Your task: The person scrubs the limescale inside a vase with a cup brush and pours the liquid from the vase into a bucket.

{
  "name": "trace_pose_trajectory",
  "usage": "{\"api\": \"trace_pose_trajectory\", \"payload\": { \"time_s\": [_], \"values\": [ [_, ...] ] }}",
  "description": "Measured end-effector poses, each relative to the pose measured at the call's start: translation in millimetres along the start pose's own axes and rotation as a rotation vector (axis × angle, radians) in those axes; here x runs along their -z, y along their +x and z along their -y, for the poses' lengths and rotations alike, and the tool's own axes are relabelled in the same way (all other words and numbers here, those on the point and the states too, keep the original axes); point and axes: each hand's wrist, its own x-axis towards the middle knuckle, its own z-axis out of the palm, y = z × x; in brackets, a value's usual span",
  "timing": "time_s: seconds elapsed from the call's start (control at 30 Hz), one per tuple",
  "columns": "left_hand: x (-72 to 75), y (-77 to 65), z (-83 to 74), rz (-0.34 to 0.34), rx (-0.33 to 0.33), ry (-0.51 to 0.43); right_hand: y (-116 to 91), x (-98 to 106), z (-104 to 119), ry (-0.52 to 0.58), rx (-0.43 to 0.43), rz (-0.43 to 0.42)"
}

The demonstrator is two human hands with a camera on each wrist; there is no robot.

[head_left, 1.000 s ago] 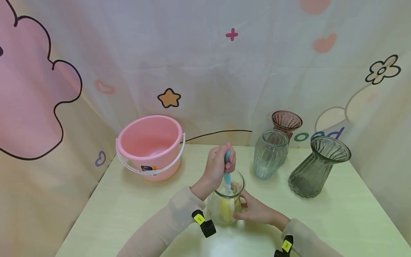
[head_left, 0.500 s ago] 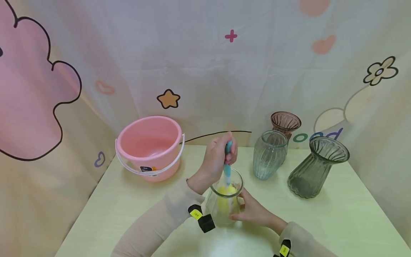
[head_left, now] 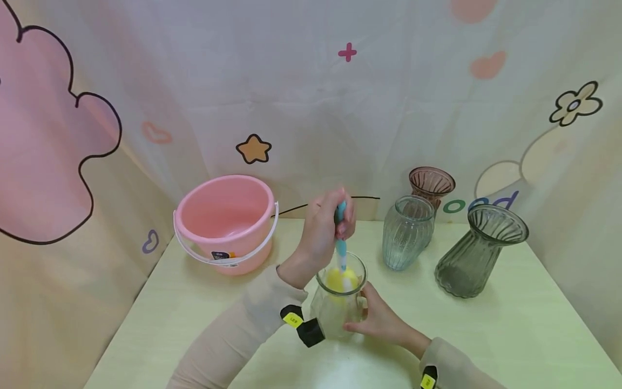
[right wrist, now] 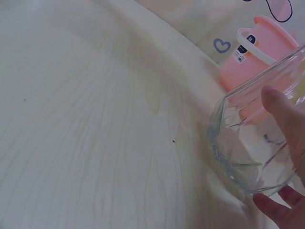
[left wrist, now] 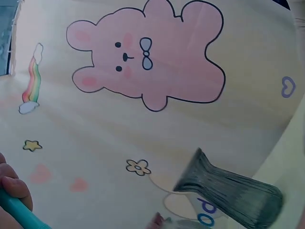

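My left hand (head_left: 320,229) grips the blue handle of a sponge bottle brush (head_left: 342,249), fist above a clear glass vase (head_left: 330,316). The brush's yellow sponge head sits inside the vase, just under the rim. My right hand (head_left: 381,319) holds the vase low on its right side, with the thumb on the near face. In the right wrist view, the thumb and fingertips of that hand curve around the angular vase base (right wrist: 238,157). The left wrist view catches only a few fingers and part of the teal handle (left wrist: 21,212).
A pink bucket (head_left: 248,262) with a white handle stands at the back left. To the right are a bluish ribbed glass vase (head_left: 407,237), a brownish-pink one (head_left: 431,183) behind it, and a grey-green flared vase (head_left: 468,265). A printed curtain (head_left: 311,108) hangs behind the table.
The left hand has risen with the brush, and the yellow sponge has come up from low in the vase to near its mouth. The right hand keeps its hold, shifting slightly left.
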Motion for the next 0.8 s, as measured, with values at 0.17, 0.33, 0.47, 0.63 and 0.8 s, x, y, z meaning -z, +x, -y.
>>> {"api": "trace_pose_trajectory", "payload": {
  "time_s": [0.17,0.33,0.47,0.63,0.8],
  "values": [
    [10.2,-11.8,32.6,-0.087,0.093,0.022,-0.1,-1.2,1.8,-0.018,-0.011,-0.02],
    [16.9,-17.3,50.8,-0.09,0.11,0.041,0.2,-2.7,0.8,-0.025,0.013,-0.026],
    [20.7,-17.7,53.6,-0.062,0.101,0.064,-0.1,-1.9,-1.1,-0.045,0.038,-0.005],
    [25.6,-19.6,52.8,-0.046,0.097,0.061,-1.1,5.9,-2.5,-0.029,0.045,0.092],
    [27.0,-22.8,51.5,-0.047,0.092,0.03,1.2,11.6,-7.9,0.028,0.005,0.176]
  ]
}}
